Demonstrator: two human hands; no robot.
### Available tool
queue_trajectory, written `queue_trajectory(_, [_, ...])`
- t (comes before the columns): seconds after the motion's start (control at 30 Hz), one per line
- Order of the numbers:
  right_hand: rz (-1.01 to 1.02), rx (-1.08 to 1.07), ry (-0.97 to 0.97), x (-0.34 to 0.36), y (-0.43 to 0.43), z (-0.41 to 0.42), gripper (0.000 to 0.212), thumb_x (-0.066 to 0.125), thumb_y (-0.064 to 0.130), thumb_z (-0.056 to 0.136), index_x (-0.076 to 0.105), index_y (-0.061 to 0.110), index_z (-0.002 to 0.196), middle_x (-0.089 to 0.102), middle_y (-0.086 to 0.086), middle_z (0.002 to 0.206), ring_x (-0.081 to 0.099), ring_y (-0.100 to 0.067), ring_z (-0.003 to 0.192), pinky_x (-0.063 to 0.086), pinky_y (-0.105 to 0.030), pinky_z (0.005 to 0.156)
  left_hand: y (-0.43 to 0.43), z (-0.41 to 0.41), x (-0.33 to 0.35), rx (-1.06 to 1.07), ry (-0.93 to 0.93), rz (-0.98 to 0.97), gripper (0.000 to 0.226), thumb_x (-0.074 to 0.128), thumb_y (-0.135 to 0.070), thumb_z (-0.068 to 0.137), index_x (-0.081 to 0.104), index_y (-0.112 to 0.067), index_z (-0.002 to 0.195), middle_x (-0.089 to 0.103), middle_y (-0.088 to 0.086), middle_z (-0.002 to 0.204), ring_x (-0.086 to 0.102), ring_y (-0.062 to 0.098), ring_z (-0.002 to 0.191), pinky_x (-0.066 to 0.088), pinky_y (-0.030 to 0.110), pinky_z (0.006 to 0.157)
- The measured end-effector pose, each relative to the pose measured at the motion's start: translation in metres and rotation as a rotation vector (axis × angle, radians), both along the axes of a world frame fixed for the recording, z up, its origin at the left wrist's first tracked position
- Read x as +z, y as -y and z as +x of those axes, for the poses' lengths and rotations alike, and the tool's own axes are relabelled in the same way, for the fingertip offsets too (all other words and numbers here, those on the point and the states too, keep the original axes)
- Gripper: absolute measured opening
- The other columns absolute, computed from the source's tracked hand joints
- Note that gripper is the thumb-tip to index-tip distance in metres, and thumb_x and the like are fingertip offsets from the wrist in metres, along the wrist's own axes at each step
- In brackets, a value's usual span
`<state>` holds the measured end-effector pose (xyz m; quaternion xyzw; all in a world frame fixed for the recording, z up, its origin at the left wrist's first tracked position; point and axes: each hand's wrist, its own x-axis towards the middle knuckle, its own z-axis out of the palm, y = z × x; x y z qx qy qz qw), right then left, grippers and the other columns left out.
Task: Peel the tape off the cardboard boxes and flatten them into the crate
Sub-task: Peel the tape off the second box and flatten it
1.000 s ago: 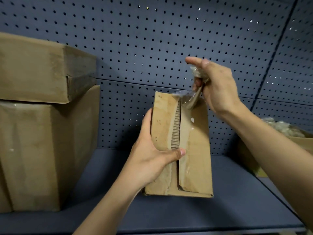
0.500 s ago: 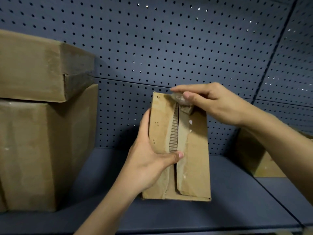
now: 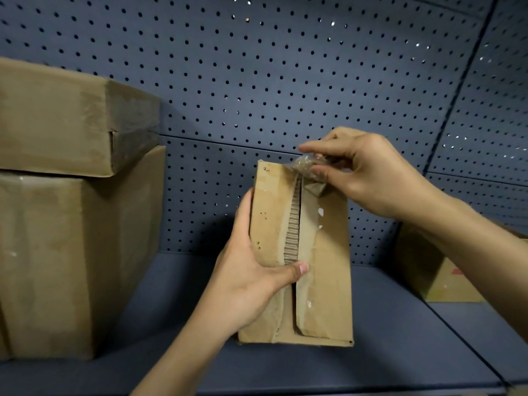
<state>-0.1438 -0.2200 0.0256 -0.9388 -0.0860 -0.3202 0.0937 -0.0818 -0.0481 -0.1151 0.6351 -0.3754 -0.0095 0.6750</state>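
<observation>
Far left: two big brown cardboard boxes stacked, flatter upper box (image 3: 57,118) on taller lower box (image 3: 57,252), both on the dark blue shelf (image 3: 385,355). Blue perforated back panel (image 3: 257,67) behind.

Centre: left hand (image 3: 251,292) grips the small upright brown cardboard box (image 3: 328,252) by its left side, thumb across the front seam, fingers hidden behind. The box stands on the shelf, centre flaps parted, corrugated edge exposed.

At its top edge, right hand (image 3: 371,175) pinches a crumpled wad of clear tape (image 3: 307,164) between thumb and fingers, tape touching the box top.

Far right: another brown cardboard box (image 3: 428,275), partly hidden by the right forearm.
</observation>
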Motion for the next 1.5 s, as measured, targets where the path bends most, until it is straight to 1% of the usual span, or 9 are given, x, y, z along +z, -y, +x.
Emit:
queue_trajectory(0.2, [0.006, -0.035, 0.056, 0.001, 0.000, 0.005, 0.034, 0.056, 0.004, 0.098, 0.066, 0.019, 0.126, 0.052, 0.009, 0.098, 0.051, 0.003, 0.096, 0.037, -0.003, 0.076, -0.001, -0.001, -0.003, 0.006, 0.013, 0.002, 0.115, 0.093, -0.022, 0.066, 0.021, -0.053, 0.150, 0.056, -0.028, 0.134, 0.053, -0.001, 0.127, 0.040, 0.042, 0.112])
queue_trajectory(0.43, [0.364, -0.017, 0.216, -0.003, 0.010, 0.021, 0.030, 0.056, -0.002, 0.096, 0.073, 0.018, 0.109, 0.067, 0.007, 0.103, 0.064, -0.009, 0.101, 0.054, -0.034, 0.094, -0.003, -0.003, -0.003, -0.003, 0.024, 0.007, 0.112, 0.091, -0.013, 0.068, 0.025, -0.050, 0.149, 0.061, -0.024, 0.131, 0.058, 0.001, 0.122, 0.043, 0.042, 0.109])
queue_trajectory(0.63, [0.604, 0.012, 0.268, -0.004, 0.011, 0.031, 0.036, 0.056, -0.008, 0.094, 0.072, 0.024, 0.090, 0.064, 0.010, 0.083, 0.067, -0.026, 0.091, 0.058, -0.052, 0.084, -0.002, -0.005, -0.003, 0.041, 0.061, 0.022, 0.113, 0.092, -0.015, 0.068, 0.023, -0.055, 0.148, 0.056, -0.028, 0.134, 0.054, -0.003, 0.125, 0.042, 0.039, 0.110])
queue_trajectory(0.87, [1.202, 0.128, 0.250, -0.001, 0.007, 0.028, 0.023, 0.040, -0.005, 0.102, 0.060, 0.006, 0.101, 0.053, -0.007, 0.077, 0.056, -0.012, 0.055, 0.056, -0.031, 0.058, -0.004, -0.014, -0.007, 0.130, 0.111, 0.119, 0.125, 0.092, -0.022, 0.066, 0.005, -0.073, 0.140, 0.041, -0.040, 0.141, 0.040, -0.015, 0.130, 0.034, 0.026, 0.114])
queue_trajectory(0.93, [1.232, 0.111, 0.238, -0.002, 0.007, 0.028, 0.023, 0.036, -0.005, 0.103, 0.057, 0.005, 0.106, 0.050, -0.007, 0.074, 0.051, -0.013, 0.051, 0.053, -0.028, 0.054, 0.000, -0.017, -0.011, 0.154, 0.127, 0.161, 0.129, 0.092, -0.022, 0.066, -0.002, -0.075, 0.138, 0.031, -0.040, 0.148, 0.031, -0.014, 0.136, 0.029, 0.028, 0.118])
queue_trajectory(1.13, [0.891, 0.204, -0.095, -0.020, 0.010, 0.015, 0.028, 0.049, 0.003, 0.100, 0.070, 0.016, 0.112, 0.062, -0.027, 0.102, 0.060, -0.022, 0.083, 0.050, -0.037, 0.080, 0.002, -0.008, -0.036, 0.256, 0.118, 0.217, 0.135, 0.085, -0.009, 0.071, -0.014, -0.073, 0.138, 0.025, -0.027, 0.157, 0.026, -0.005, 0.142, 0.025, 0.023, 0.116])
queue_trajectory(1.27, [0.504, 0.231, -0.238, -0.037, 0.020, -0.001, 0.042, 0.073, 0.036, 0.084, 0.064, 0.035, 0.125, 0.065, 0.009, 0.122, 0.061, -0.007, 0.113, 0.049, -0.032, 0.101, 0.005, -0.007, -0.042, 0.257, 0.122, 0.221, 0.134, 0.083, -0.007, 0.073, -0.014, -0.073, 0.137, 0.019, -0.029, 0.158, 0.024, -0.007, 0.142, 0.025, 0.019, 0.111])
queue_trajectory(1.37, [0.185, 0.139, -0.258, -0.044, 0.026, -0.010, 0.070, 0.083, 0.045, 0.072, 0.054, 0.041, 0.135, 0.053, 0.014, 0.128, 0.052, -0.006, 0.123, 0.045, -0.031, 0.104, 0.006, -0.007, -0.038, 0.246, 0.135, 0.192, 0.134, 0.085, -0.013, 0.072, -0.015, -0.073, 0.137, 0.015, -0.033, 0.157, 0.018, -0.012, 0.142, 0.022, 0.022, 0.117])
queue_trajectory(1.5, [0.057, 0.199, -0.146, -0.048, 0.036, -0.008, 0.053, 0.073, 0.039, 0.081, 0.061, 0.025, 0.131, 0.061, 0.003, 0.121, 0.058, -0.015, 0.115, 0.048, -0.039, 0.094, 0.005, -0.002, -0.023, 0.224, 0.172, 0.116, 0.126, 0.089, -0.027, 0.070, -0.005, -0.070, 0.143, 0.012, -0.038, 0.156, 0.012, -0.016, 0.143, 0.019, 0.029, 0.121])
